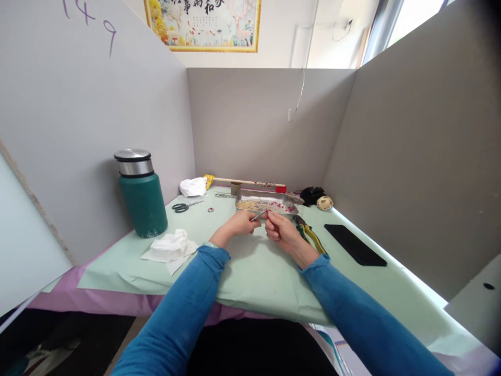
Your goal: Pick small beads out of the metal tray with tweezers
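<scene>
My left hand (243, 223) is closed around a thin, grey metal piece (257, 215) that slants up toward my other hand; its exact kind is too small to tell. Thumb and forefinger of my right hand (282, 231) are pinched together, with a small red bead (267, 211) at their tips. Just behind both hands lies a shallow metal tray (261, 195) of loose beads, tan on the left and red and pale on the right. Pliers (311, 233) with yellow-green handles rest beside my right wrist.
Left on the green-covered table stand a green bottle (143, 201), crumpled tissue (172, 246) and scissors (187, 206). A small beaded piece (210, 210) lies nearby. A black phone-like slab (354, 244) lies right. A stick (246, 181) spans behind the tray. Grey partitions (266, 125) enclose the table.
</scene>
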A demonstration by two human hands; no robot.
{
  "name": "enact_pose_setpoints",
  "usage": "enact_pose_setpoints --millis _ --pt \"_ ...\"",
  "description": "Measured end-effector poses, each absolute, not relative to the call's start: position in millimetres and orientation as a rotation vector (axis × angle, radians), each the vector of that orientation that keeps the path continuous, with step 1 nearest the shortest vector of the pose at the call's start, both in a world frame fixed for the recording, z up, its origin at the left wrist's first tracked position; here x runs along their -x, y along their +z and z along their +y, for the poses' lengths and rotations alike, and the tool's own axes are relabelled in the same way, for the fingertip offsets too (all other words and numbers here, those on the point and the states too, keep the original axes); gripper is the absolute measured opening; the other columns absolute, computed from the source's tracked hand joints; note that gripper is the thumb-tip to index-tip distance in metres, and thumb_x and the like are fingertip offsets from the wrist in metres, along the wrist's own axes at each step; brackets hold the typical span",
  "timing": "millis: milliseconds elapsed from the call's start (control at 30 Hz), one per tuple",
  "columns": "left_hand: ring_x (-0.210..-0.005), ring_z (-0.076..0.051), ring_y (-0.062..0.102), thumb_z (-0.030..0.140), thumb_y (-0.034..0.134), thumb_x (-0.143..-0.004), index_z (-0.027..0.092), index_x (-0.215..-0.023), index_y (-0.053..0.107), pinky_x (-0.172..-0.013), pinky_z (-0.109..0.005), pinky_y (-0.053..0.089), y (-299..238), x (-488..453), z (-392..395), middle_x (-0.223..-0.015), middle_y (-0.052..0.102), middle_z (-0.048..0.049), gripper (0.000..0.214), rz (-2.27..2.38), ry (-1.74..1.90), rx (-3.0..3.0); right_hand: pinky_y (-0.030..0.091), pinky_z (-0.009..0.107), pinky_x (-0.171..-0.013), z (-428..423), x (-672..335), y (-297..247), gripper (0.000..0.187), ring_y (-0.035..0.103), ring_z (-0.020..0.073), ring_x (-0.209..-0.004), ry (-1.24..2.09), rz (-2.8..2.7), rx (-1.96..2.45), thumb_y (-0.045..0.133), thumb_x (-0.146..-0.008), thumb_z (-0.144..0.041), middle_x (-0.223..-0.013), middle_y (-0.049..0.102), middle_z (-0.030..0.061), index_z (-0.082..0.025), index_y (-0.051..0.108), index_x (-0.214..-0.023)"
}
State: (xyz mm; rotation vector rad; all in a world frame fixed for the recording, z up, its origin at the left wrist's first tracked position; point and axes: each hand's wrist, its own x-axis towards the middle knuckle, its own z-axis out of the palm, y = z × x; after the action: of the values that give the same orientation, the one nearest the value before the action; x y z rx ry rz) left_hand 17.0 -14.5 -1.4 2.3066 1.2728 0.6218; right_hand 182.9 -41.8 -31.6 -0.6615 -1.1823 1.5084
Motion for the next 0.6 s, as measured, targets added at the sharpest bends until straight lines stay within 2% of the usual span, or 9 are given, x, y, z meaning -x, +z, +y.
enact_pose_setpoints --millis 267,600 --pt "-0.053 -0.011 0.050 0.027 0.050 -0.075 0.015 -0.068 0.064 -0.054 -0.023 0.035 -0.4 -18.1 -17.1 -0.061 0.064 -0.0015 0.019 1.351 0.584 -2.349 0.015 0.018 -0.037 -41.1 -179.5 -34.0 0.032 0.029 0.0041 -0.038 1.256 -1.270 0.830 0.061 -0.074 -0.048 -0.051 0.043 -0.0069 -0.018 0.052 -0.080" --pt "-0.053 -0.012 0.050 0.026 0.050 -0.075 0.016 -0.067 0.064 -0.053 -0.023 0.034 -2.2 -18.9 -16.1 -0.058 0.064 -0.0020 0.019 1.413 0.540 -2.380 0.017 0.019 -0.036 -43.0 -172.9 -33.4 0.030 0.030 0.0048 -0.038 1.086 -1.306 0.984 0.058 -0.074 -0.047 -0.049 0.042 -0.0061 -0.017 0.054 -0.079"
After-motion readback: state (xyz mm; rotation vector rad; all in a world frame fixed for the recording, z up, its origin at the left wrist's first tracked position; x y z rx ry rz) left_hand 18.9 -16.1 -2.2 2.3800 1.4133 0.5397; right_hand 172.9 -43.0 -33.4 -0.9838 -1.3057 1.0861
